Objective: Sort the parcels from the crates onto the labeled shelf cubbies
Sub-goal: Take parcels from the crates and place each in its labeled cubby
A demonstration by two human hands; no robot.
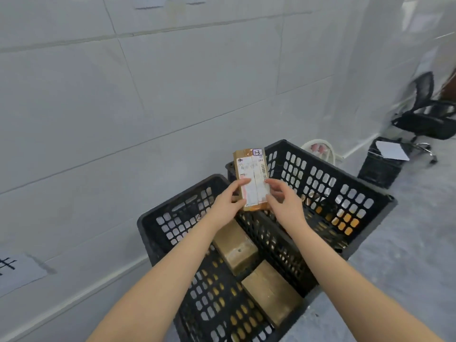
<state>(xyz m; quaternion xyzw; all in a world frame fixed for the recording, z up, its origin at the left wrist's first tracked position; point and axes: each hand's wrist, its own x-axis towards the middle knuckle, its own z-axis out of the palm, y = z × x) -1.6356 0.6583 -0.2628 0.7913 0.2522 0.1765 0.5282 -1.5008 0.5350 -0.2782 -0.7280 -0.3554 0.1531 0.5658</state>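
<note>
Paper sheet (17, 270) taped on the wall, well left of the near crate (150, 225); scrawled mark on it, unreadable.

Left hand (228, 206) is above the near crate's far end. Thumb is on the parcel's face, the other fingers (240, 182) wrap behind its left edge, so it's a pinch.

Parcel (251, 166) is in the air above the near crate's far rim, between my two hands. Long axis is upright, top leaning slightly left. My grip is on the lower half and the upper half stands free above the fingers. Both hands are equally close, so I reckon either one could carry it alone.

It's a slim brown carton, taped over. A white shipping label covers most of the face, with a barcode down the right side and "094" printed top right. There's a small handwritten sticker at the top right corner; I can't read it for sure. That mark likely picks the cubby. No shelf in view.

Right hand (283, 203) pinches the parcel's lower right edge, fingers curled onto it.

Two more parcels (235, 245) lie flat inside the near crate, end to end, plain brown.

Far crate (345, 174) touches the near crate's right side; contents unclear through the holes.

Further right of the near crate are a small crate (377, 169) with paper on top, then a chair (427, 114).
</note>
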